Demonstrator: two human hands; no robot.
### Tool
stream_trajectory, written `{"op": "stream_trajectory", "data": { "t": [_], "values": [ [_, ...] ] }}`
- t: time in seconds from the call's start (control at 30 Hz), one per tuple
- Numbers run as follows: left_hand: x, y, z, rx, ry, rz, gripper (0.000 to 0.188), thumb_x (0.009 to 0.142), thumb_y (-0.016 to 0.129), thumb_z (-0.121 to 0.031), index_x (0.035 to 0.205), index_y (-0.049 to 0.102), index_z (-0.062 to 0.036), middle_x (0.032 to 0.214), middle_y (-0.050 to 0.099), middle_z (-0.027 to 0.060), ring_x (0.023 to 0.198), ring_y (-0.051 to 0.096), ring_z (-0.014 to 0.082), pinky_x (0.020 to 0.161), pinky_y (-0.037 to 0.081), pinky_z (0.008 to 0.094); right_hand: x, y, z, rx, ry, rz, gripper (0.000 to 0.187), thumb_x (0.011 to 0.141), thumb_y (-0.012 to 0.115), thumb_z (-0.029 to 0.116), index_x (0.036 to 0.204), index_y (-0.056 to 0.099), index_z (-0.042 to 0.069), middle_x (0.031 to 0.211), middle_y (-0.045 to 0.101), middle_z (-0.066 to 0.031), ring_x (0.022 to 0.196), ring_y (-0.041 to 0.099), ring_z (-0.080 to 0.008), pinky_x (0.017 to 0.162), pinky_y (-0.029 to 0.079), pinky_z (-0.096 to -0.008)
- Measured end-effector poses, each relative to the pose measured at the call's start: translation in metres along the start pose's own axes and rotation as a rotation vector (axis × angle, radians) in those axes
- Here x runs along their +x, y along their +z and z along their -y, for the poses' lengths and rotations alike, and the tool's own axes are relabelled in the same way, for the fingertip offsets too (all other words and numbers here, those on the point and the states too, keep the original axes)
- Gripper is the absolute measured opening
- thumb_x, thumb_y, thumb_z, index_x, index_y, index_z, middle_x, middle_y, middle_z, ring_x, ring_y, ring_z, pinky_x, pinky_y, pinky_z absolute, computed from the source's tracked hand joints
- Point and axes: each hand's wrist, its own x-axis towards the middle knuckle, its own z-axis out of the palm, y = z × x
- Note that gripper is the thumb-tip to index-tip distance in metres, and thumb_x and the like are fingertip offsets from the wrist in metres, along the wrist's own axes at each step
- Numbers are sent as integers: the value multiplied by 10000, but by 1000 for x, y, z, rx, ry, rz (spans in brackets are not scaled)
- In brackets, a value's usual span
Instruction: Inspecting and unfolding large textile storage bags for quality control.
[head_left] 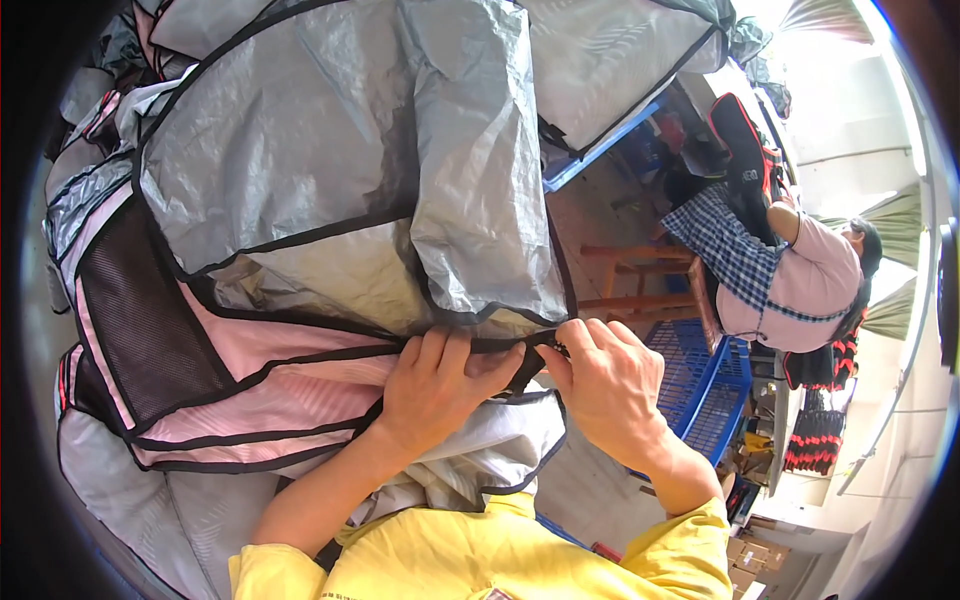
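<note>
A large silver-grey sheet of coated fabric [290, 130] with black edge binding lies spread in front of me. Under its near edge show pink fabric panels [300, 390], also black-trimmed, and a dark mesh panel [150, 300]. My left hand [430, 385] is closed over the bound edge, its thumb stretched to the right. Close beside it, my right hand [608, 385] pinches the black binding at the sheet's near right corner. The fingertips of both hands are partly hidden by the cloth. A loose pale grey piece [490, 445] hangs below my hands, against my yellow shirt.
More grey fabric pieces [630, 60] are heaped at the back and left. To the right stand a wooden stool [640, 280] and blue plastic crates [690, 370]. Beyond them a seated person [790, 270] handles a black and red item [745, 150]. Cardboard boxes [755, 555] sit at lower right.
</note>
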Motion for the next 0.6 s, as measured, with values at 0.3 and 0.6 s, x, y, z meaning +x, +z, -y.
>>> {"op": "stream_trajectory", "data": {
  "t": [0.3,0.6],
  "values": [
    [1,-1,4,-37,10,-11,510,906,602,-200,1391,623,-359,952,518,88,865,551,286,716,489,379,-32,42,-29,940,394,-177,172,952,769,92,1056,675,-6,843,712,-87,742,675,-134,697,534,-260],
    [1,-3,2,-41,0,15,498,903,617,-205,1373,646,-365,949,522,86,878,562,284,711,486,370,-27,34,-29,711,55,-186,315,799,796,30,1101,720,80,812,596,-81,740,673,-249,641,542,-371]
  ]
}}
